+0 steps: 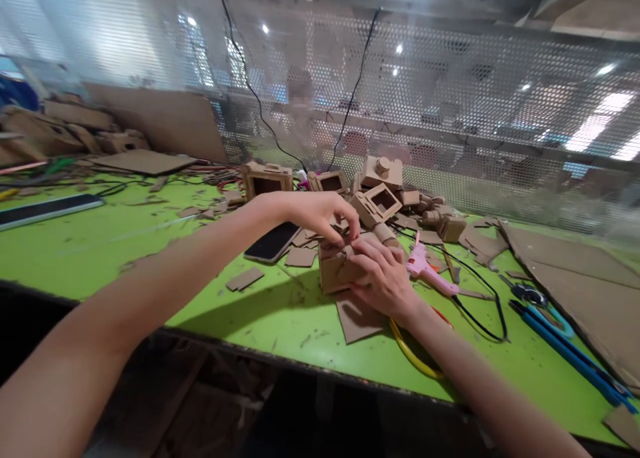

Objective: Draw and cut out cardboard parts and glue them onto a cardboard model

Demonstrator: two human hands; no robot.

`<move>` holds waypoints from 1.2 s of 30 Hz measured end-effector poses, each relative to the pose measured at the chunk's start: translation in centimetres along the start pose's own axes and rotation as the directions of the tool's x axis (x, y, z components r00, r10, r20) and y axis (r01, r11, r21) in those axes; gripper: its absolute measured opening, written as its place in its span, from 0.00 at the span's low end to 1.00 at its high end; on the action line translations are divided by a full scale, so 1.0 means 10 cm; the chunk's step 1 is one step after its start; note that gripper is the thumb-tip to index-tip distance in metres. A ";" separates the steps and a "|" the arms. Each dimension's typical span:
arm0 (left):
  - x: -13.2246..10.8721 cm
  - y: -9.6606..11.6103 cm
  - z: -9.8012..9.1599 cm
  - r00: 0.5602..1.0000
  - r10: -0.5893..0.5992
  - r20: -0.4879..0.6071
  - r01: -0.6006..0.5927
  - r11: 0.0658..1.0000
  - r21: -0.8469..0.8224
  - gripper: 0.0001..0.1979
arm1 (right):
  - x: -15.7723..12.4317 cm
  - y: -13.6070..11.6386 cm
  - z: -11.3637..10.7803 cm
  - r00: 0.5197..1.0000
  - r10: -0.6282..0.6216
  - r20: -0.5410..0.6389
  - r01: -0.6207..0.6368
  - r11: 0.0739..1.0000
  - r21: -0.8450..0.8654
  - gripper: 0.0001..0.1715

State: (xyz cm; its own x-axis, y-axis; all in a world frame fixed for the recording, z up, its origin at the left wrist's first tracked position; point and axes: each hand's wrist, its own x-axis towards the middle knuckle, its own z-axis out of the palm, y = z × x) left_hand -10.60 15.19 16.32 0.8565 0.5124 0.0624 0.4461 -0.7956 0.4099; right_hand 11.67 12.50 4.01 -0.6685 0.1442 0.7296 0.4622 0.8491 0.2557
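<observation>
A small cardboard box (334, 275) rests on the green table (240, 311), in front of a pile of cardboard pieces. My left hand (325, 213) arches over the top of the box, thumb and fingers bent down close together at its upper edge; anything between the fingertips is too small to make out. Against the right side and top of the same box lies my right hand (383, 277), its fingers wrapped over it. Beneath the box and my right hand is a flat cardboard piece (357, 321).
A pink glue gun (430, 271) with a black cord lies right of my hands. A phone (273, 243) lies left of the box. Cardboard models (383, 171) stand behind. Yellow-handled scissors (413, 355), a blue tool (565, 351) and a large cardboard sheet (585, 278) are at the right.
</observation>
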 end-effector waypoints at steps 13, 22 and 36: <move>0.07 -0.14 0.25 0.987 0.133 -0.084 -0.136 0.990 -0.032 0.13 | -0.09 0.29 -0.08 0.990 -0.140 0.000 0.138 0.976 0.170 0.28; 0.13 -0.06 0.30 0.978 0.025 -0.208 -0.010 0.997 0.074 0.08 | -0.15 0.45 -0.12 0.988 -0.085 0.127 0.063 0.985 0.162 0.34; 0.18 0.17 0.27 0.959 -0.066 -0.274 0.162 0.925 0.343 0.06 | -0.26 0.26 -0.15 0.958 0.216 0.188 -0.251 0.949 0.189 0.44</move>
State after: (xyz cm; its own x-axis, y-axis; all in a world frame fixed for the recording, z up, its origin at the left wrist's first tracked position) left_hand -7.60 13.83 14.68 0.7207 0.6331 0.2825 0.6408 -0.7638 0.0767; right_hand 15.50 13.62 3.70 -0.6505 0.4171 0.6347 0.4964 0.8660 -0.0604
